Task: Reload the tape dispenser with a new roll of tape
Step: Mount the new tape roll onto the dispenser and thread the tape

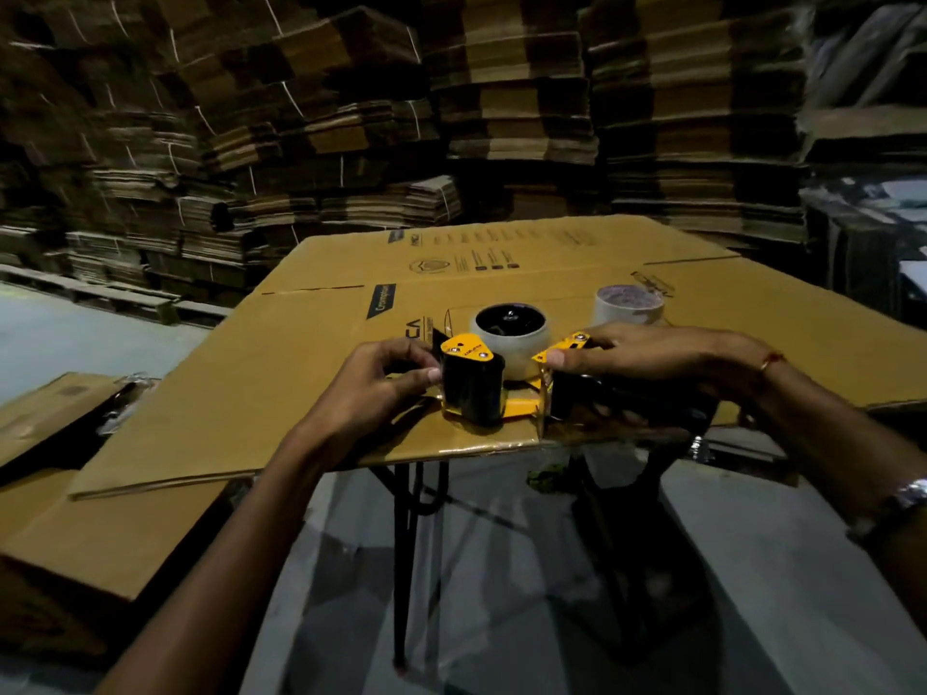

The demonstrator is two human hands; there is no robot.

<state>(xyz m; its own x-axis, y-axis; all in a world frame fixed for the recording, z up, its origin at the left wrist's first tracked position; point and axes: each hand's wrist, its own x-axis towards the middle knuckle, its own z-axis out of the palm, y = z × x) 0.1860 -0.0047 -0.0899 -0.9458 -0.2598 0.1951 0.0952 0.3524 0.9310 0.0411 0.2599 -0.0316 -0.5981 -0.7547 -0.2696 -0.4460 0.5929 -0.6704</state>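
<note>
A yellow and black tape dispenser (481,388) lies on its side near the front edge of a flattened cardboard box (311,373). A pale roll of tape (521,353) sits on the dispenser's hub. My left hand (386,378) grips the dispenser's black roller end, thumb against it. My right hand (647,363) holds the other end, thumb on the yellow plate, fingers over the black handle, which is mostly hidden. A second pale roll (627,306) stands on the cardboard behind my right hand.
The cardboard sheet rests on a black metal-legged stand (401,534). More flat cartons (90,534) lie low at the left. Tall stacks of folded cartons (501,92) fill the background. Grey floor lies below.
</note>
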